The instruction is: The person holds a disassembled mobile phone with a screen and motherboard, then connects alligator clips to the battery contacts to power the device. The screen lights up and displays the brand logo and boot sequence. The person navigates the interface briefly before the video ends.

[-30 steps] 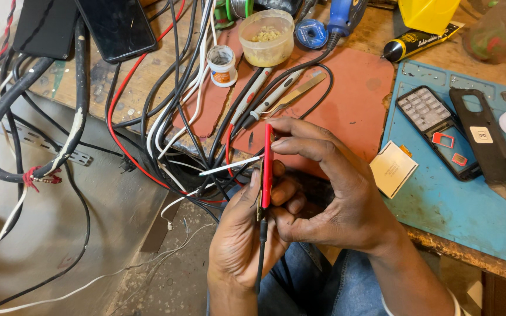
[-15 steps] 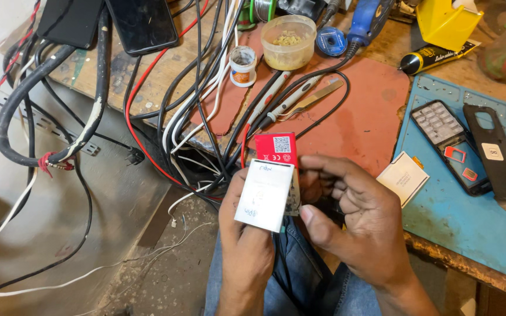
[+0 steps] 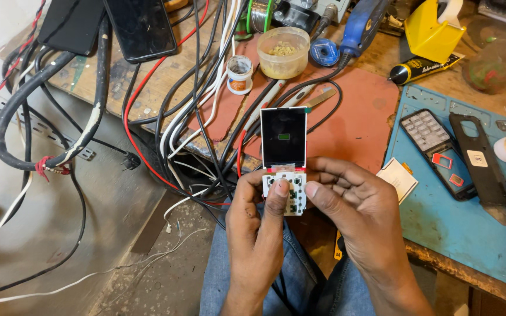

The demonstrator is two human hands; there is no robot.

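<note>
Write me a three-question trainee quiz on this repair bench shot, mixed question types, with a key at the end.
1. True or false: the bare phone board is held by both the left hand and the right hand.
2. Multiple choice: what shows on the board's dark screen? A) a small green mark B) a full keypad picture C) nothing at all
3. Fill in: the phone with grey keys lies on the ___ mat.

Key: 1 true; 2 A; 3 blue
</note>
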